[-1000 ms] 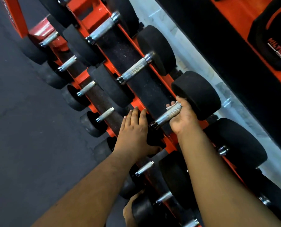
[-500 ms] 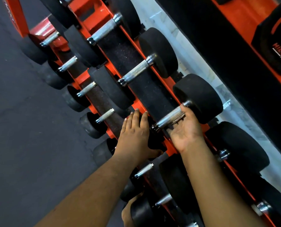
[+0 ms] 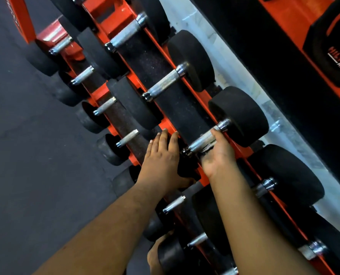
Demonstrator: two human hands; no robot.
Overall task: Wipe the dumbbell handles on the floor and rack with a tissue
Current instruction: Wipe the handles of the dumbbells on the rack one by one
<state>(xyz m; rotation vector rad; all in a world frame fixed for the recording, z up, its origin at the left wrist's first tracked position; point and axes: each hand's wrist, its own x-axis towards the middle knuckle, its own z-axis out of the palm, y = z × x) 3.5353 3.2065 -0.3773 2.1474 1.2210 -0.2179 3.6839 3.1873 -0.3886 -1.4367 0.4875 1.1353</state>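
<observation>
My right hand [image 3: 217,155] curls up around the knurled chrome handle [image 3: 202,140] of a black round-headed dumbbell [image 3: 239,116] on the top shelf of the orange steel rack [image 3: 171,127], pressing a crumpled grey tissue [image 3: 208,147] against its underside. My left hand [image 3: 162,155] lies flat, fingers straight, on the dumbbell's near black head [image 3: 186,165].

The right hand [image 3: 217,153] cups from below the knurled chrome handle [image 3: 204,138] of a black round-headed dumbbell [image 3: 239,116] on the orange steel rack [image 3: 201,100], a crumpled pale tissue [image 3: 208,147] pressed between palm and bar. The left hand [image 3: 161,157] lies flat, fingers straight, on that dumbbell's near black head [image 3: 186,165]
</observation>
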